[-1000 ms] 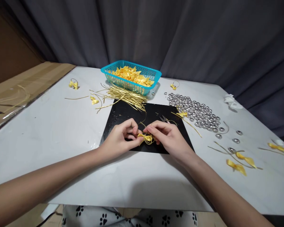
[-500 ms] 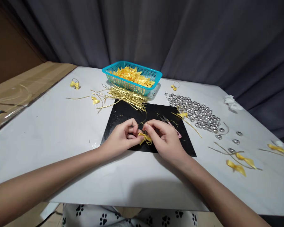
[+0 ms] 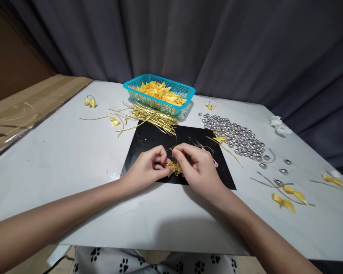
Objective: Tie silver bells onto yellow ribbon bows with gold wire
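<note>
My left hand (image 3: pixel 147 166) and my right hand (image 3: pixel 198 167) meet over the near edge of a black mat (image 3: pixel 148 139). Both pinch a small yellow ribbon bow (image 3: pixel 173 168) with a thin gold wire tie running up from it. The fingers of both hands are closed round the bow and hide most of it. Small scissors with a pink handle (image 3: pixel 205 150) lie on the mat just behind my right hand.
A teal basket (image 3: pixel 160 93) of yellow bows stands at the back, with a pile of gold wire ties (image 3: pixel 154 116) in front. Silver bells (image 3: pixel 237 135) are heaped at the right. Loose bows (image 3: pixel 288 196) and ties lie at the right and left. Cardboard (image 3: pixel 31 102) borders the left.
My right hand has slid left and closer to my left hand, covering more of the bow. My left hand has stayed almost still.
</note>
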Demonstrator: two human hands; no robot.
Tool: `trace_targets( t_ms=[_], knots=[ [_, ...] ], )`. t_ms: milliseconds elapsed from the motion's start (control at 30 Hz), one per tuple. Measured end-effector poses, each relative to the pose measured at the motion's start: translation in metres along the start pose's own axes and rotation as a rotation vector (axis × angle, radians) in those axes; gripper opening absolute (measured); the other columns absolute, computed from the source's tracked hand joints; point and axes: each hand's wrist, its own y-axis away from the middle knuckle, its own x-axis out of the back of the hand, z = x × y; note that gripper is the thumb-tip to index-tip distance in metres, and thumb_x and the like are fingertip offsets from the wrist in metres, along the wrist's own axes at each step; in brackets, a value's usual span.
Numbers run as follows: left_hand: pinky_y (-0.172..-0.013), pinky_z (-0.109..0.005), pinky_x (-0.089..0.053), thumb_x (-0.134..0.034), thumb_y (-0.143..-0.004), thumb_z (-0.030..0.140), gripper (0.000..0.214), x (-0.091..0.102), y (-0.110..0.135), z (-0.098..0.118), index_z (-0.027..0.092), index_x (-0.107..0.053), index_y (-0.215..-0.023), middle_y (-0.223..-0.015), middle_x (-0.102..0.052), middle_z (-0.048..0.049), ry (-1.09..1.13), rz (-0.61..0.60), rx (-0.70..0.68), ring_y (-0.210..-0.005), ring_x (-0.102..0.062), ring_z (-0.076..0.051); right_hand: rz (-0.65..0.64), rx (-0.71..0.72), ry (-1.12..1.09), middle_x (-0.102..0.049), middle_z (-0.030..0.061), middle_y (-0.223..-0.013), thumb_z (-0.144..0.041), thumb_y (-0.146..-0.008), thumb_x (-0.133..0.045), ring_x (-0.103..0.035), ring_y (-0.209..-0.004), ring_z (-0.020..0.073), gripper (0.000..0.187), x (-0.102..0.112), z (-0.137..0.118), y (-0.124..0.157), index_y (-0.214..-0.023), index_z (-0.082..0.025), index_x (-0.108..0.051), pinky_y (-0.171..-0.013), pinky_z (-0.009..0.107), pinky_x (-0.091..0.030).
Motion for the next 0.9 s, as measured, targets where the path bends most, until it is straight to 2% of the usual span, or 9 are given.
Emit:
trace_targets(
  t_ms=[133,233,300,367,400,533,600,733,900],
  knots=[
    [-0.05,-0.018,-0.03,-0.063,-0.077,0.019,0.031,-0.001,0.001,-0.001,0.021,-0.033,-0.07,-0.064,-0.05,0.0075,0.007,-0.015,0.002,-0.053,-0.043,-0.004,0.013,-0.185,-0.287,-0.046,-0.0032,-0.058,-0.035,-0.088,-0.049,-0.042,-0.046,0.0063,0.024,0.002,0.0,-0.005,-0.074,-0.017,-0.054,-0.045,0.02,-0.036],
    [-0.05,-0.018,-0.031,-0.064,-0.076,0.02,0.033,-0.001,0.002,0.0,0.021,-0.033,-0.069,-0.068,-0.055,0.0054,0.026,0.011,0.004,-0.054,-0.044,-0.004,0.009,-0.334,-0.52,-0.047,-0.0043,-0.061,-0.048,-0.083,-0.055,-0.04,-0.041,0.0047,0.031,0.006,0.005,-0.009,-0.083,-0.017,-0.057,-0.038,0.018,-0.036],
    [-0.05,-0.018,-0.031,-0.065,-0.075,0.02,0.034,-0.001,0.002,0.001,0.021,-0.032,-0.068,-0.07,-0.057,0.0043,0.043,0.031,0.008,-0.053,-0.043,-0.003,0.036,-0.41,-0.581,-0.048,-0.0043,-0.065,-0.051,-0.081,-0.056,-0.038,-0.04,0.0037,0.035,0.009,0.01,-0.01,-0.087,-0.017,-0.057,-0.036,0.018,-0.033],
    [-0.051,-0.019,-0.032,-0.066,-0.074,0.02,0.034,-0.001,0.002,0.002,0.02,-0.033,-0.068,-0.073,-0.06,0.0033,0.058,0.041,0.021,-0.053,-0.044,-0.003,0.026,-0.425,-0.507,-0.05,-0.0035,-0.068,-0.05,-0.081,-0.056,-0.038,-0.042,0.0037,0.034,0.013,0.015,-0.01,-0.089,-0.017,-0.059,-0.037,0.018,-0.031],
    [-0.051,-0.019,-0.033,-0.067,-0.074,0.02,0.034,-0.001,0.002,0.002,0.02,-0.033,-0.069,-0.074,-0.06,0.0032,0.065,0.043,0.028,-0.053,-0.045,-0.003,-0.027,-0.39,-0.424,-0.051,-0.0027,-0.068,-0.046,-0.081,-0.058,-0.039,-0.045,0.0043,0.031,0.015,0.016,-0.01,-0.087,-0.016,-0.061,-0.039,0.018,-0.032],
    [-0.048,-0.018,-0.029,-0.069,-0.072,0.021,0.036,-0.001,0.001,0.001,0.021,-0.032,-0.069,-0.067,-0.055,0.0062,0.082,0.041,0.044,-0.049,-0.042,-0.003,-0.31,-0.131,-0.088,-0.061,0.0027,-0.076,-0.03,-0.08,-0.061,-0.046,-0.057,0.0073,0.016,0.021,0.019,-0.007,-0.083,-0.015,-0.069,-0.048,0.02,-0.034],
    [-0.048,-0.017,-0.028,-0.069,-0.072,0.022,0.037,-0.001,0.0,0.0,0.021,-0.032,-0.07,-0.067,-0.056,0.0062,0.081,0.039,0.045,-0.049,-0.042,-0.002,-0.33,-0.04,-0.008,-0.063,0.0033,-0.081,-0.027,-0.082,-0.061,-0.047,-0.058,0.0073,0.014,0.022,0.019,-0.006,-0.084,-0.016,-0.07,-0.051,0.02,-0.035],
    [-0.05,-0.017,-0.031,-0.066,-0.075,0.021,0.035,0.0,0.001,-0.001,0.021,-0.031,-0.071,-0.072,-0.06,0.0036,0.071,0.042,0.047,-0.054,-0.046,-0.003,-0.312,0.069,0.13,-0.062,0.002,-0.077,-0.021,-0.086,-0.056,-0.051,-0.063,0.0087,0.012,0.022,0.02,-0.005,-0.081,-0.016,-0.066,-0.057,0.021,-0.036],
    [-0.05,-0.017,-0.031,-0.065,-0.075,0.017,0.034,0.0,0.001,0.001,0.021,-0.032,-0.07,-0.065,-0.054,0.0073,0.063,0.065,0.035,-0.053,-0.045,-0.003,-0.336,0.091,0.407,-0.062,0.0048,-0.091,-0.024,-0.094,-0.042,-0.055,-0.072,0.013,0.019,0.02,0.016,-0.001,-0.088,-0.017,-0.059,-0.064,0.026,-0.034]
  ],
)
